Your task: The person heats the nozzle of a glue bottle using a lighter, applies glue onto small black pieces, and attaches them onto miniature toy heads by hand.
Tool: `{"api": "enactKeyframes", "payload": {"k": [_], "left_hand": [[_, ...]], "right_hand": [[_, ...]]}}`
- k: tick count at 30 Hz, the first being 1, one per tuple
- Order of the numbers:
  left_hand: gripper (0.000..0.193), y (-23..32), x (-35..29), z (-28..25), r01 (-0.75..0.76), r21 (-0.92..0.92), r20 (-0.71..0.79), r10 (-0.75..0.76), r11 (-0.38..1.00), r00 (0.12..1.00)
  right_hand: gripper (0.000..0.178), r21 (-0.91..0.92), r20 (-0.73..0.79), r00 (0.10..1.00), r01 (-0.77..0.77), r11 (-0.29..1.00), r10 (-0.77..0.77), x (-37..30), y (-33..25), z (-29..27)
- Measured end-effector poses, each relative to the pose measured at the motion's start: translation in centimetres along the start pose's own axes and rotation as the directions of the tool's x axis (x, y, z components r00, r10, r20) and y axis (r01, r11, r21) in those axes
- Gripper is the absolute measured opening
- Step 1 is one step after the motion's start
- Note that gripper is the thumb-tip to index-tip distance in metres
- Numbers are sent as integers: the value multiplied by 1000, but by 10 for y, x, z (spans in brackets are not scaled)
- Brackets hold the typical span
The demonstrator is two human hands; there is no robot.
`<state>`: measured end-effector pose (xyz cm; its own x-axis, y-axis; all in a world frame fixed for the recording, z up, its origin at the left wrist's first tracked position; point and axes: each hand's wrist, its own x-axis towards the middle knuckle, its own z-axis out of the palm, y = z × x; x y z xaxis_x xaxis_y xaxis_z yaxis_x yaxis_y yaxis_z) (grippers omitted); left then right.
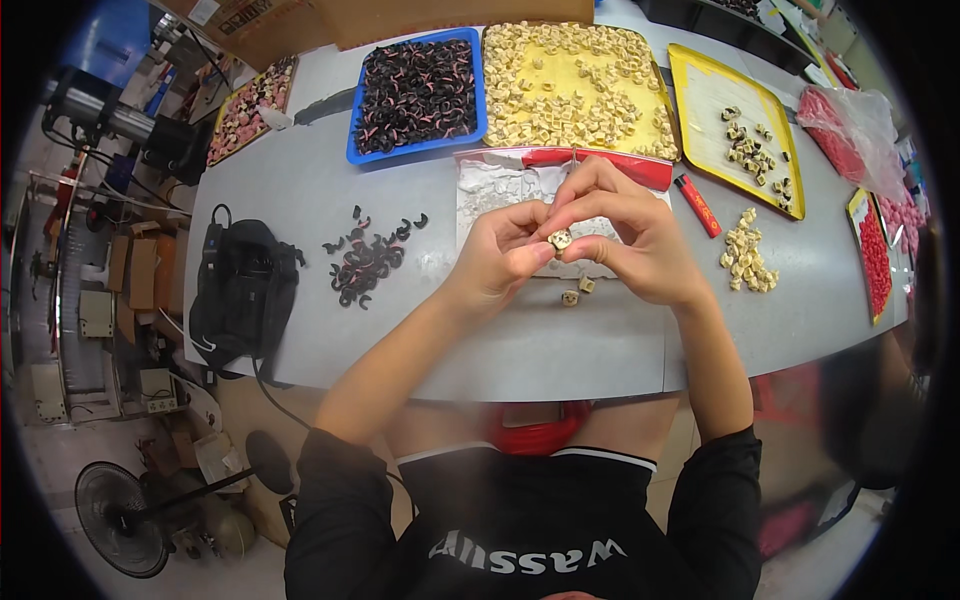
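Observation:
Between the fingertips of my left hand and my right hand is a small cream piece with dark marks, pinched from both sides. It is held above the front of a whitish work sheet. Just under my hands, two loose cream pieces lie on the grey table. A pile of small black and pink curved pieces is spread to the left of my left hand. To the right of my right hand sits a heap of cream pieces.
A blue tray of black and pink curved pieces and a yellow tray of cream pieces stand at the back. Another yellow tray holds cream-and-black pieces. A red lighter-like stick lies nearby. At left is a black bag.

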<state>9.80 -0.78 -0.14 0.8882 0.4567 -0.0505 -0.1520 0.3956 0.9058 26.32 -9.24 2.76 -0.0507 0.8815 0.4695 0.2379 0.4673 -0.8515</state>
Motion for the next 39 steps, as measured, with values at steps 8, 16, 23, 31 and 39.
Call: {"api": "enactKeyframes", "payload": {"k": [8,16,23,31,39], "left_hand": [[67,-5,0,-2,-19,13,31,19,1000,999],[67,-5,1,-2,-55,46,9,54,997,998],[64,-2,-4,0,-60,50,-4,60,997,998],[63,-5,-1,2,-44,55,-25,45,998,999],[40,-6,2,2,-99,-9,-11,99,995,995]], "right_hand": [[16,-49,-16,1000,7,999,-8,-3,2,3],[17,-59,-29,1000,5,998,-7,-2,3,5],[21,-35,-23,999,-34,999,33,-1,-1,9],[17,-51,-39,999,-14,999,12,-2,-5,7],[19,-102,-1,1000,19,995,-19,-2,-9,-4]]}}
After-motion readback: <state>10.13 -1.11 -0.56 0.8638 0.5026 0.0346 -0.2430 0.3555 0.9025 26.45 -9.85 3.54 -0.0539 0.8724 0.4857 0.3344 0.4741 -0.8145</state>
